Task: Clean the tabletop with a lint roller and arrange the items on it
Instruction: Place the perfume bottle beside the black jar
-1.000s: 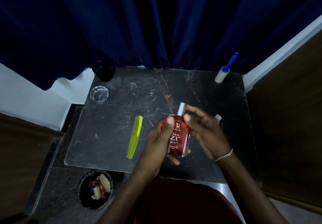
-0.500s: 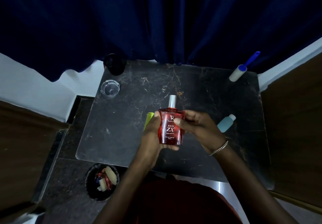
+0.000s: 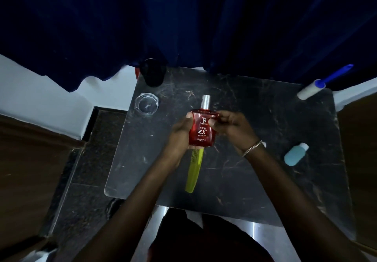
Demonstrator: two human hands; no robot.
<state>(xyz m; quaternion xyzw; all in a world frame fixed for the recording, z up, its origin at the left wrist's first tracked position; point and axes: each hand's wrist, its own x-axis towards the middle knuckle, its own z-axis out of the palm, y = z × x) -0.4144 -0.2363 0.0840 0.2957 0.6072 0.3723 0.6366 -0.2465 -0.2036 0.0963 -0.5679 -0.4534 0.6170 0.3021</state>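
Observation:
A red perfume bottle (image 3: 202, 128) with a silver spray top is held above the middle of the dark marble tabletop (image 3: 265, 123). My left hand (image 3: 180, 134) cups its left side and back. My right hand (image 3: 231, 125) pinches its upper right edge. A lime green comb (image 3: 193, 173) lies on the table just below the bottle, its top end hidden by my hands. The lint roller (image 3: 321, 84), white with a blue handle, rests at the far right corner. A small light blue bottle (image 3: 294, 154) with a white cap lies on its side at the right.
A clear glass ashtray (image 3: 146, 104) sits at the far left corner, with a dark round cup (image 3: 152, 75) behind it. Dark blue curtains (image 3: 183, 27) hang along the table's far edge. Wooden panels flank both sides.
My hands have carried the perfume bottle farther from me and over the comb's top end. The camera view has shifted, so the bin on the floor is out of sight.

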